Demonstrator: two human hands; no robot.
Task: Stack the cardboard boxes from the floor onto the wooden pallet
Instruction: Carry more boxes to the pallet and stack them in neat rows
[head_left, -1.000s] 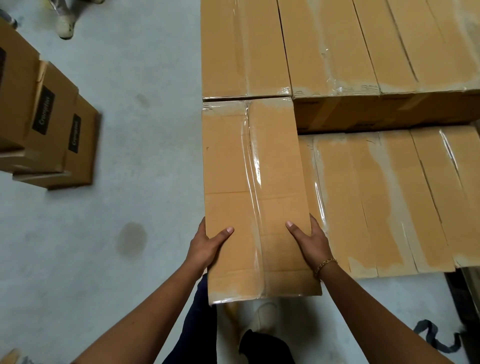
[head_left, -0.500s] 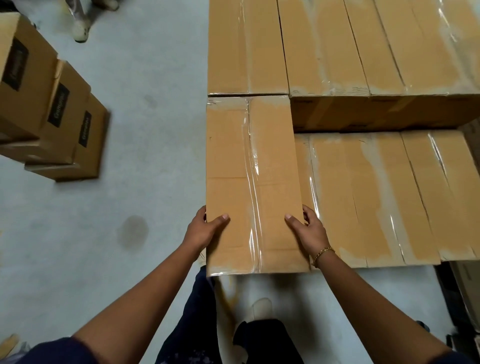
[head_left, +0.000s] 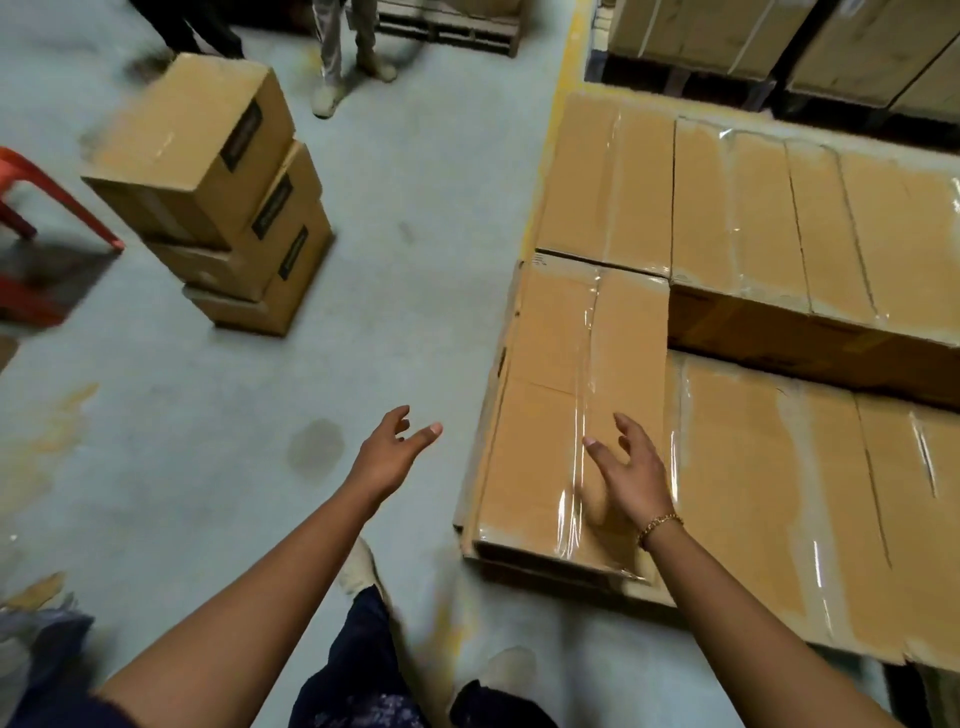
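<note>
A long taped cardboard box lies on the near left corner of the stack on the right, on top of lower boxes. My right hand hovers over its near end, fingers spread, holding nothing. My left hand is open in the air above the floor, left of that box and apart from it. More taped boxes fill the stack behind and to the right. A pile of three boxes with dark labels stands on the floor at the upper left. The pallet under the stack is hidden.
Two people's legs stand at the top, near an empty wooden pallet. A red chair sits at the left edge. A yellow floor line runs along the stack. More stacked boxes are at the top right. Grey floor lies between.
Both hands have let go of the long box, now resting on the stack. My left hand swung out to the left, and my view turned left and up toward the floor pile.
</note>
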